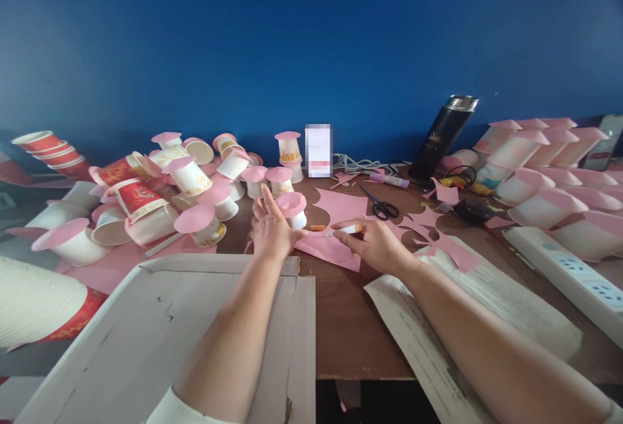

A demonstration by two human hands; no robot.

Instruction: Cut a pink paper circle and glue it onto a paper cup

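My left hand [273, 228] is open, its fingers spread upward and its thumb resting at the left edge of a piece of pink paper [335, 258]. In my right hand [382, 242] is a white marker with an orange end [351, 230], its tip down at the paper. A faint curved line shows on that sheet. An orange cap [318, 228] lies just left of the marker tip. Behind my left hand stands an upturned paper cup with a pink round top [298, 218]. Scissors [382, 208] with dark handles lie beyond my right hand.
Paper cups with pink tops [189, 177] crowd the left, and more are stacked at right [549, 197]. A cardboard box [146, 320] lies under my left forearm. Around the right are pink scraps [452, 249], a black flask [442, 135], a power strip [569, 274] and a phone [318, 151] by the wall.
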